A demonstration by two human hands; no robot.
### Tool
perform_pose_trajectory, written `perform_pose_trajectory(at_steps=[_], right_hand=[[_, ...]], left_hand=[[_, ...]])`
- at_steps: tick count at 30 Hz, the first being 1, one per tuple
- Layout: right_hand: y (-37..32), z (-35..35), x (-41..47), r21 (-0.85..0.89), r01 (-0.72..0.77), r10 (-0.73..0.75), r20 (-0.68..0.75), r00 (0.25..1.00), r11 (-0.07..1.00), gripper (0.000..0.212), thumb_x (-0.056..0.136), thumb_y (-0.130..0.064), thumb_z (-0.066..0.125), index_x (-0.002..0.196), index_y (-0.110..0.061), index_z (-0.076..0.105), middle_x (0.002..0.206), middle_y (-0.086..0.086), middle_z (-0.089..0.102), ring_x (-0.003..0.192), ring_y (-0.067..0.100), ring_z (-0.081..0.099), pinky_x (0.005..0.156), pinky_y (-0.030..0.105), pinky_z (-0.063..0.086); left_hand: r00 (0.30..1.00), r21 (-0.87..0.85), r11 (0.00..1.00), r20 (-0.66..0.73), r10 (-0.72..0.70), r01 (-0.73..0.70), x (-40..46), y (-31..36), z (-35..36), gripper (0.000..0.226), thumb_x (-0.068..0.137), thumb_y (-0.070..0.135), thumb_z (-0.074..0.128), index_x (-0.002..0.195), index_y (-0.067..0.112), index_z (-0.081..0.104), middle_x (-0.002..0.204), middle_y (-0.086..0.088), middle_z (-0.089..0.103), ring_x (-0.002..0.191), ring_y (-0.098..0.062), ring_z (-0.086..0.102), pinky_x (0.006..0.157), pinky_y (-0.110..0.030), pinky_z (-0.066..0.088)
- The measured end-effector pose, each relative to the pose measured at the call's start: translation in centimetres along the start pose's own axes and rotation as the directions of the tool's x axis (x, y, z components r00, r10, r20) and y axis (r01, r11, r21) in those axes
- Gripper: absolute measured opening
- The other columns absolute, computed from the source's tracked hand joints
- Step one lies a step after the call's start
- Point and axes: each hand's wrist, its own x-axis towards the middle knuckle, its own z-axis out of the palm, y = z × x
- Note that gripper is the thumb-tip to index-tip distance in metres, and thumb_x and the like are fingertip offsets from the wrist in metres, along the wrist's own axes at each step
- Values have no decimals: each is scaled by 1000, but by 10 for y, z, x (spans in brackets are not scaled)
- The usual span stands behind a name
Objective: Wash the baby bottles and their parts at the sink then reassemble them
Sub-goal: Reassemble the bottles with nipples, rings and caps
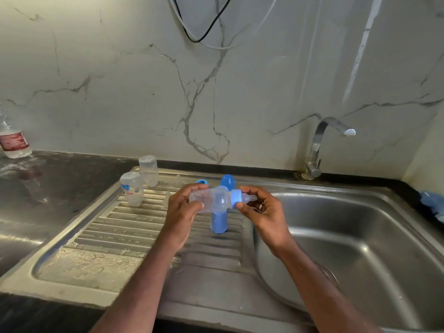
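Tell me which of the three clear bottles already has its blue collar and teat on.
The bottle held sideways between the left hand and right hand. The two bottles on the drainboard stand upside down, bare.

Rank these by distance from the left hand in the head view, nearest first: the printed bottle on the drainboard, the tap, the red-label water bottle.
From the left hand:
1. Printed bottle, upside down on the drainboard, just left.
2. Tap, behind the basin, far right.
3. Red-label water bottle, at the counter's far left edge.

baby bottle (211,200) held sideways, both hands, perhaps wet drainboard (120,231)
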Motion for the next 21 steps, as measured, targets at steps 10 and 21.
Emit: perform_pose_trajectory(at_steps=[10, 21], right_hand=[[2, -2, 2, 6, 12, -12, 126, 992, 1000, 32, 90, -9, 75, 121, -14, 69, 114, 5, 73, 102, 27, 69, 89, 44, 60], [-4, -9, 7, 58, -19, 3, 261, 965, 998, 35, 87, -6, 76, 121, -13, 71, 119, 11, 71, 111, 37, 65, 98, 50, 55]], left_hand=[[980, 314, 938, 174, 94, -146, -7, 12, -17, 61, 61, 33, 89, 116, 19, 68, 116, -1, 68, 108, -23, 65, 87, -37, 58], [983, 320, 939, 162, 81, -130, -14, 26, -18, 56, 59, 40, 89, 106, 14, 75, 98, -8, 75, 89, -29, 69, 74, -39, 58]])
